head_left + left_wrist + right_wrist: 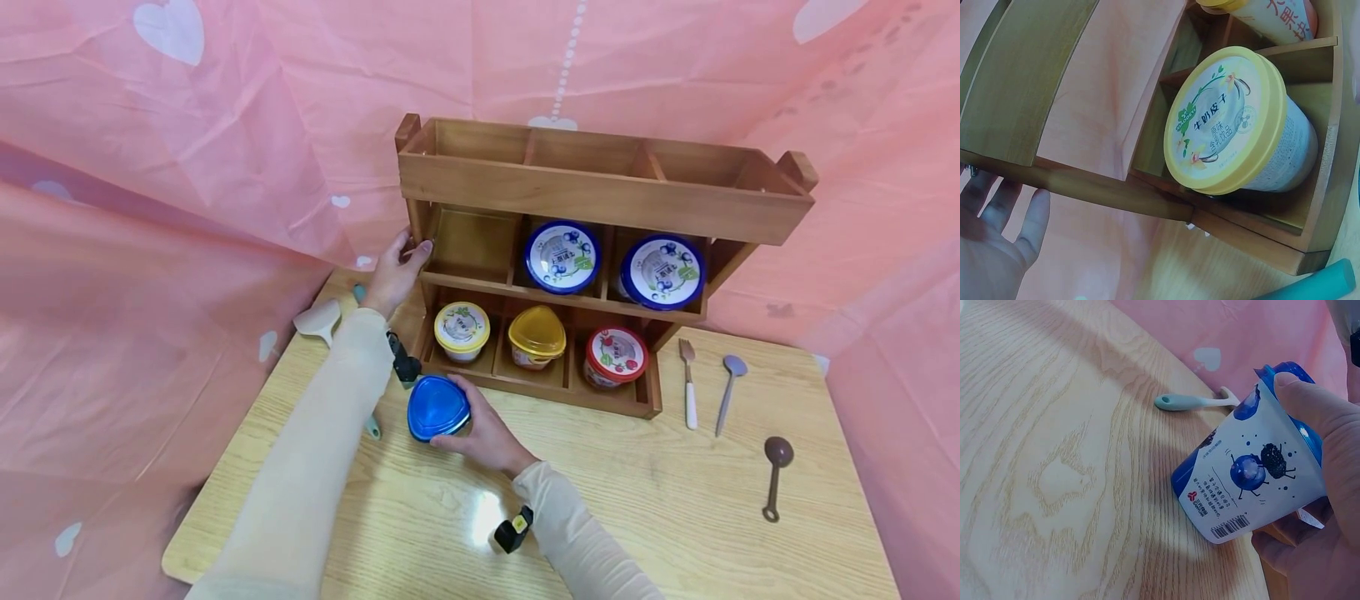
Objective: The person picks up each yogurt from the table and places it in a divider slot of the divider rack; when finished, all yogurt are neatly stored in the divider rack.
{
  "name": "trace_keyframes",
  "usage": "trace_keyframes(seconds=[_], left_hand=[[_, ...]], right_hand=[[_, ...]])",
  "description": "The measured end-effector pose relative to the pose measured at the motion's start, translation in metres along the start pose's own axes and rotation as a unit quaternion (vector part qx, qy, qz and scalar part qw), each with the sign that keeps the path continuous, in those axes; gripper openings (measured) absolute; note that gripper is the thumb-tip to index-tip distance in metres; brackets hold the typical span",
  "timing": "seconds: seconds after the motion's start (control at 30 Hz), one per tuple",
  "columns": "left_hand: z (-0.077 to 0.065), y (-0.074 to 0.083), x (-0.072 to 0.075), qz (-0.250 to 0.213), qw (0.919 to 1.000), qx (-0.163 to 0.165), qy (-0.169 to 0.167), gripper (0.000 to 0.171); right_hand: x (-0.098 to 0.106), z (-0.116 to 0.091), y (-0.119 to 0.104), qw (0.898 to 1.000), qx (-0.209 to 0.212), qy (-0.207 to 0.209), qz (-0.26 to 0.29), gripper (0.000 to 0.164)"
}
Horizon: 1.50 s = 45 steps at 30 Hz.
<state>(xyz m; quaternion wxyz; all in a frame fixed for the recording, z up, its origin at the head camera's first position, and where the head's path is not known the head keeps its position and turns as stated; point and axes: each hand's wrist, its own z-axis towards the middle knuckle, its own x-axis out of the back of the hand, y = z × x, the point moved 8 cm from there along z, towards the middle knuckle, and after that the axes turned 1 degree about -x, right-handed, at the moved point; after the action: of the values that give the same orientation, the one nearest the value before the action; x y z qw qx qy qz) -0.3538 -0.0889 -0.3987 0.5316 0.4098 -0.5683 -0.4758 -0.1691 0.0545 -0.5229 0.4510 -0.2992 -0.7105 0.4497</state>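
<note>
My right hand (491,433) grips a blueberry yogurt cup (1254,469) with a blue three-cornered lid (438,408), thumb on the rim and fingers on the far side. The cup is tilted in the right wrist view. My left hand (397,275) holds the left side of a wooden rack (600,190), its fingertips partly hidden behind the wood. In the rack's middle tier, two blue-lidded tubs (562,257) fill the centre and right compartments; the left one is bare. Below stand a yellow-lidded tub (1229,125), a cup with an amber lid (537,333) and a red-lidded tub (616,356).
On the table right of the rack lie a white-handled fork (690,392), a grey-lilac spoon (729,387) and a brown ladle (777,467). A pale spatula (318,319) and a green-handled utensil (1188,402) lie at the left. Pink cloth (247,100) hangs around the table.
</note>
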Motion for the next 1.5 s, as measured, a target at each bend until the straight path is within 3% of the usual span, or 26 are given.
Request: trace_keyframes(seconds=[0.4,0.8,1.3,1.5], left_hand=[[-0.002,-0.001,-0.002,0.004,0.9999,0.012,-0.005,0.064],[-0.001,0.001,0.000,-0.005,1.0000,-0.002,0.001,0.063],[-0.002,0.000,0.001,-0.008,1.0000,-0.001,-0.004,0.064],[-0.002,-0.001,0.000,-0.002,1.0000,-0.002,-0.004,0.064]], right_hand=[[0.007,-0.009,-0.003,1.000,-0.006,0.013,0.010,0.097],[0.042,-0.032,-0.028,0.998,0.024,0.040,0.052,0.095],[0.069,-0.049,-0.052,0.995,0.064,0.070,0.040,0.094],[0.082,-0.049,-0.077,0.991,0.091,0.094,0.018,0.095]])
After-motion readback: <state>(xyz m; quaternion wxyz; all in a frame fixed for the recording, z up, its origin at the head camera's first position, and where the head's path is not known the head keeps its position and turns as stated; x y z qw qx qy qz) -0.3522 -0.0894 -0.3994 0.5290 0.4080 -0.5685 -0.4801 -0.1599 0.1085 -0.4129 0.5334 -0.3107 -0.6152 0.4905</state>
